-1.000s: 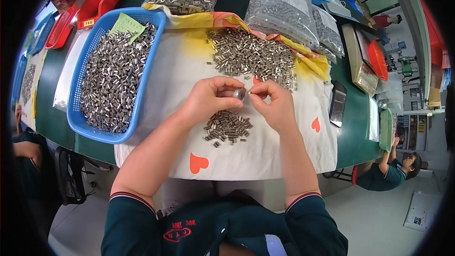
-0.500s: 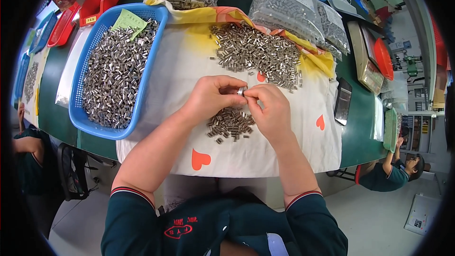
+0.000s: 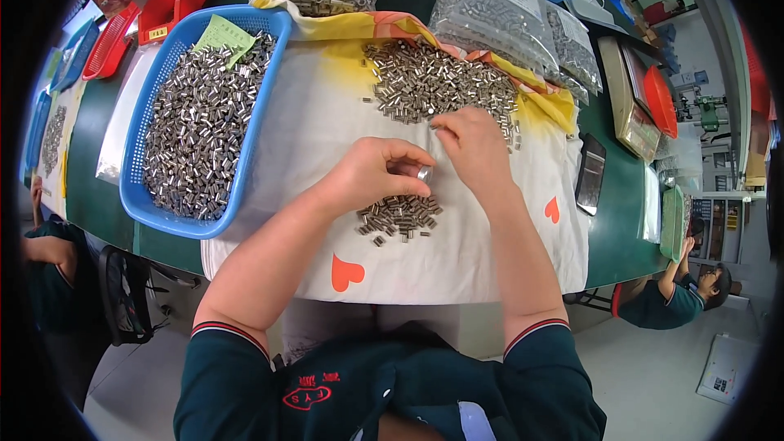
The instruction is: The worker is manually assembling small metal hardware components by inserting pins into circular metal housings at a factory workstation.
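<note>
Two hands now apart: right hand (image 3: pixel 474 143) has moved up to big pile of metal sleeves (image 3: pixel 437 86), fingers pinching, probably picking one. Left hand (image 3: pixel 376 175) still grips small ring (image 3: pixel 424 172) above small pile (image 3: pixel 400 216).

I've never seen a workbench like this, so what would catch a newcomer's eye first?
Probably the blue basket at the left, heaped with small shiny metal sleeves. At the centre, on a white cloth with red hearts, the left hand pinches one sleeve above a small pile, while the right hand reaches to the big loose heap behind.
</note>
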A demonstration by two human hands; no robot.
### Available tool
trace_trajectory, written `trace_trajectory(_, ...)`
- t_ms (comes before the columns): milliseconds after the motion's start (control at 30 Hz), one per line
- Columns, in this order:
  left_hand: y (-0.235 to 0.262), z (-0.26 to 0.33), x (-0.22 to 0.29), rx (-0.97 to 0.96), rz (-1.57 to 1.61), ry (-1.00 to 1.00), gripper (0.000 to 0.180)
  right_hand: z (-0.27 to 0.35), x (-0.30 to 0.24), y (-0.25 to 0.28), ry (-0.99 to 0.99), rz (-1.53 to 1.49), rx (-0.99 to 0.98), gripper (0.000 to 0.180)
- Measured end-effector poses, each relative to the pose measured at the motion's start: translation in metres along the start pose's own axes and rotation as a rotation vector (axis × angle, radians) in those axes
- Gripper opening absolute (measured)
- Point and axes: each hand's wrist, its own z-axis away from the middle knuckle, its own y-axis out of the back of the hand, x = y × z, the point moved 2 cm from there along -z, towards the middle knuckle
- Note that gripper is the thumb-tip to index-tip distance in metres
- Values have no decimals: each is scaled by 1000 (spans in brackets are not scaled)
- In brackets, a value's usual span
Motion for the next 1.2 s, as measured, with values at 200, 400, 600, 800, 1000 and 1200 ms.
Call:
trace_trajectory(200, 3, -4, 0, 36, 211, 35, 30, 7, 3, -7, 142, 250, 8, 6)
trace_trajectory(400, 5, -4, -2, 56, 403, 33, 32, 34, -16, 2, -392, -645, 57, 12)
trace_trajectory(600, 5, -6, -4, 81, 368, 5, 32, 40, -19, -4, -358, -938, 96, 9)
trace_trajectory(800, 4, -3, 1, 65, 392, 19, 31, 37, -30, 4, -139, -581, 118, 8)
trace_trajectory(1000, 4, -5, -5, 63, 390, 12, 31, 39, -37, 5, -52, -494, 179, 9)
trace_trajectory(1200, 2, -4, -2, 92, 444, 15, 31, 44, -35, -4, 9, -454, 225, 14)
